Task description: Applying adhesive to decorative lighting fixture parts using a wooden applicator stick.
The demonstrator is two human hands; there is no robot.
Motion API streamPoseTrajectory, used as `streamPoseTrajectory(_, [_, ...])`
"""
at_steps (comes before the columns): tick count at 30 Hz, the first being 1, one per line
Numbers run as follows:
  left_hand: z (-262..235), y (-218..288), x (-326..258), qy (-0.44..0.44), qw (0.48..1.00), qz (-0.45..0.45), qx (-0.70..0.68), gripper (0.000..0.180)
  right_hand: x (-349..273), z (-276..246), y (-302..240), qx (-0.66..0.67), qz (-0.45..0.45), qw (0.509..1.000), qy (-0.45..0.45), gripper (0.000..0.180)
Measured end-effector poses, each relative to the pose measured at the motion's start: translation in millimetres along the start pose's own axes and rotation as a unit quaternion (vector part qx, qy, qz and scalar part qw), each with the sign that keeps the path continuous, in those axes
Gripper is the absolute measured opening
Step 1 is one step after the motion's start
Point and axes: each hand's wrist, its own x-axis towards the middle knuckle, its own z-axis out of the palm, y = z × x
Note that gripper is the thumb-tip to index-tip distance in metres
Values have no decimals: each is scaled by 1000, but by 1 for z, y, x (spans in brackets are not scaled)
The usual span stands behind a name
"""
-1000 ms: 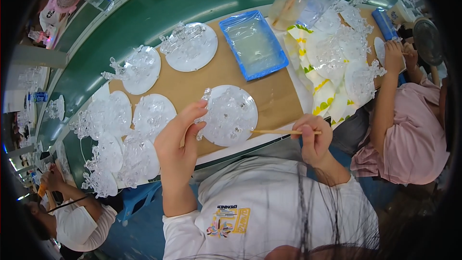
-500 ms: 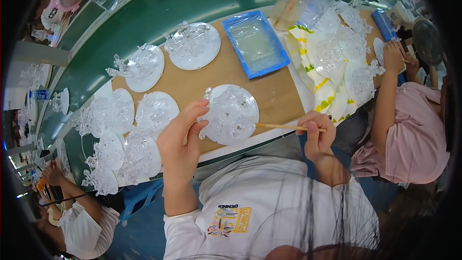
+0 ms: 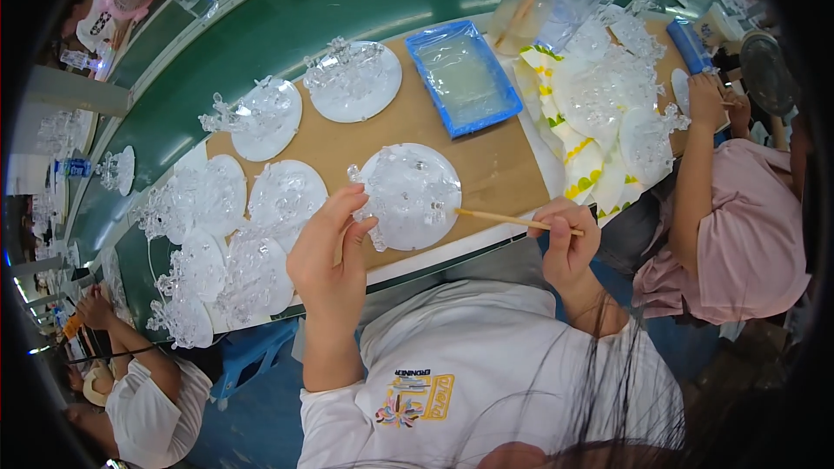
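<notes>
A round white disc (image 3: 410,195) with clear plastic ornament pieces on it is in front of me, over the brown board. My left hand (image 3: 332,247) grips its left edge, thumb and fingertips around the clear pieces there. Pinched in my right hand (image 3: 569,241) is a thin wooden stick (image 3: 499,219), which points left with its tip at the disc's right edge. Whether the tip touches is too fine to tell. Just beyond the disc lies a blue-rimmed tray (image 3: 462,78) with clear film and a pale filling.
Similar decorated discs (image 3: 352,82) stand on the brown board (image 3: 499,165), more crowd the left. To the right, a heap of them (image 3: 599,95) lies on yellow-green patterned sheeting, behind it two plastic bottles (image 3: 526,10). Co-workers sit at both sides, one in a pink top (image 3: 734,226).
The disc has shifted slightly left and away from me and appears turned, with clear pieces now showing at its lower left. My right hand and the stick have moved a little left and away too.
</notes>
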Motion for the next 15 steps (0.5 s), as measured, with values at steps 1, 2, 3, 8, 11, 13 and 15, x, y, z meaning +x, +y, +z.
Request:
streamPoseTrajectory(1, [-1,1,-1,0,1000,2,-2,31,1,0,-1,-2,-2,1000,1,10])
streamPoseTrajectory(2, [-1,1,-2,6,1000,6,16,31,2,0,-1,-9,2,1000,1,11])
streamPoseTrajectory(3, [-2,1,-4,11,999,10,34,30,3,1,0,-15,7,1000,2,12])
streamPoseTrajectory(8, [-1,3,-8,21,998,24,50,31,1,-1,-7,-63,1,996,-56,14])
streamPoseTrajectory(11, [-2,5,-9,25,997,37,65,33,-5,7,-10,-34,2,997,-73,12])
streamPoseTrajectory(13, [-2,8,-9,25,996,46,71,34,-8,13,-9,10,9,998,-56,8])
streamPoseTrajectory(15, [0,9,-12,22,995,44,89,31,-12,18,-3,0,-31,998,-50,3])
